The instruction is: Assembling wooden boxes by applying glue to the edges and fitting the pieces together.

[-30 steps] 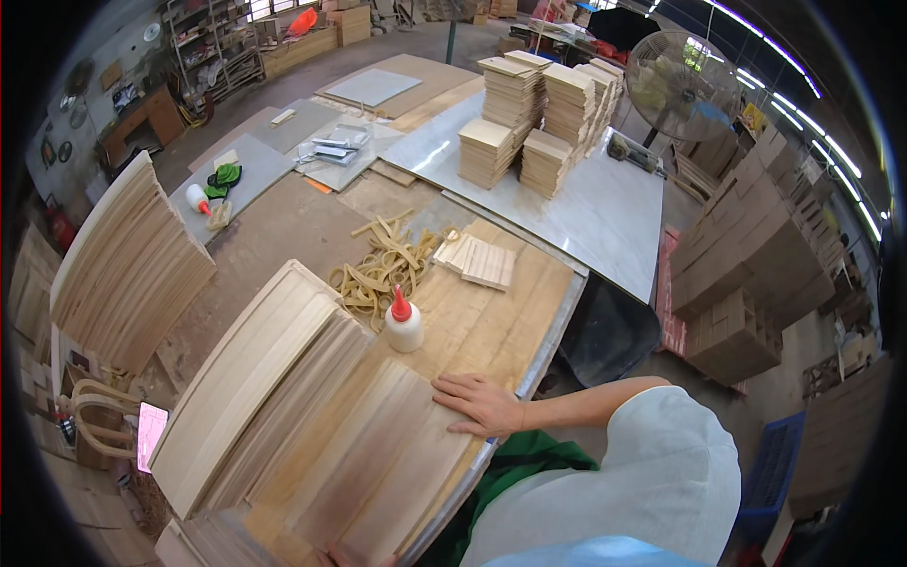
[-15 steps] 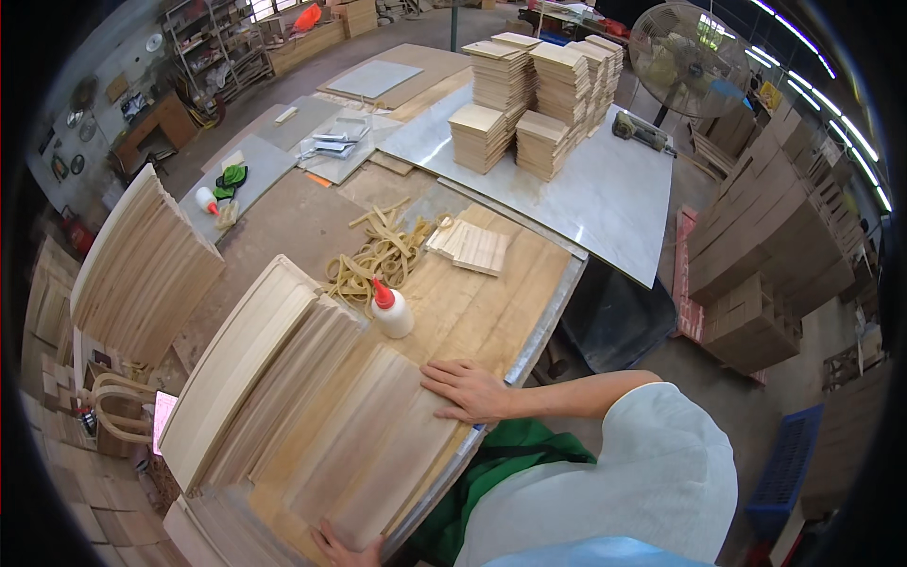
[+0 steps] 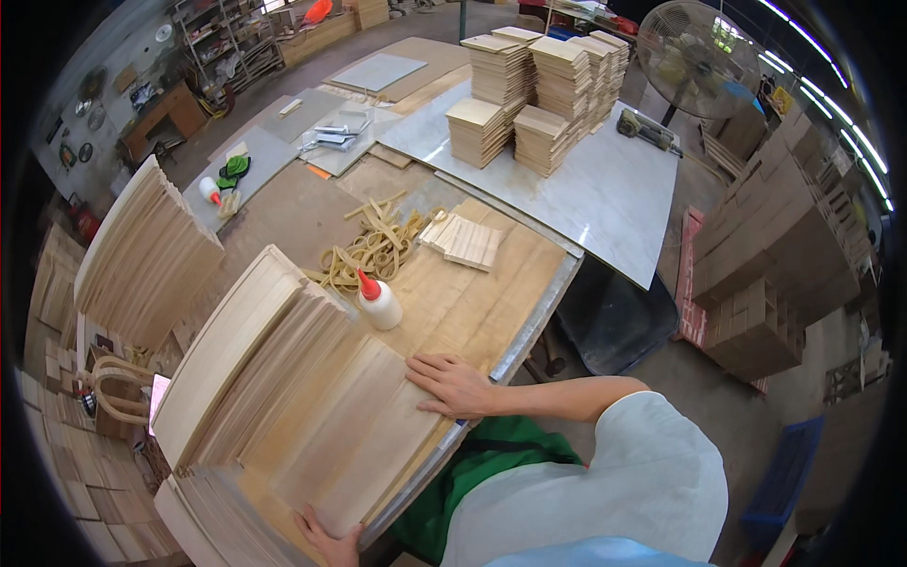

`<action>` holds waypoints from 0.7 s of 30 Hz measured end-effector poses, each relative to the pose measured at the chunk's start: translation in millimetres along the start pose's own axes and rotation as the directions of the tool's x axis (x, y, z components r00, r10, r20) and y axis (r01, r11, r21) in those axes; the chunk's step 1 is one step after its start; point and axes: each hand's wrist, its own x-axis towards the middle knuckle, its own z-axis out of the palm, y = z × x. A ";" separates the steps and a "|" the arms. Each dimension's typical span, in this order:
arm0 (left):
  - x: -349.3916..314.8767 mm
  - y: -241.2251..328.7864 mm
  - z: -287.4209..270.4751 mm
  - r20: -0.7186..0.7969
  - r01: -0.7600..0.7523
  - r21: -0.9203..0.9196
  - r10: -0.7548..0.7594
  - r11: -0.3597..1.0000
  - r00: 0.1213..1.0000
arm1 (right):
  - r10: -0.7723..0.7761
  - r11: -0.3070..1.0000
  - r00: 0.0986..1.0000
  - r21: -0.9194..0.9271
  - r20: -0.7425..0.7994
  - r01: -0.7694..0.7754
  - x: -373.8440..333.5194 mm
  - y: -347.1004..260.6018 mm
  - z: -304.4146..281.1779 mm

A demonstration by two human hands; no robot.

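Down at the bottom here, the left hand is sliced off at the wrist, its forearm out of view! Its fingers are parted at the near end of the wide wooden panel; whether they pinch the edge, I can't tell. Over at the far end, the right hand lies flat, fingers extended and close together, closed around nothing, its forearm reaching in from the right. The panel's on the wooden tabletop, right of the curved board stack, the glue bottle standing just beyond.
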 end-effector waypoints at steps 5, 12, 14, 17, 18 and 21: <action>-4.7 21.2 -5.6 0.008 -0.003 -0.044 0.003 0.999 1.000 | 0.002 0.999 1.000 0.032 0.001 -0.002 -0.6 9.4 15.9; -0.9 44.3 -11.5 0.023 0.098 -0.207 -0.095 0.973 0.995 | 0.418 0.839 0.880 0.468 -0.227 -0.278 17.2 32.5 -15.9; -1.0 44.9 -12.9 -0.036 0.051 -0.367 -0.069 0.929 0.997 | 0.422 0.824 0.856 0.521 -0.298 -0.225 35.8 45.4 -27.7; -5.3 40.5 -11.4 -0.087 0.043 -0.356 -0.078 0.934 0.993 | 0.412 0.815 0.866 0.541 -0.284 -0.210 68.2 48.0 -22.2; -4.2 42.0 -10.5 -0.085 0.036 -0.349 -0.069 0.937 0.994 | 0.419 0.812 0.860 0.544 -0.290 -0.212 79.5 51.5 -15.8; -6.2 55.5 -9.3 -0.111 0.047 -0.397 -0.098 0.917 0.989 | 0.450 0.838 0.851 0.458 -0.273 -0.296 103.9 58.5 3.2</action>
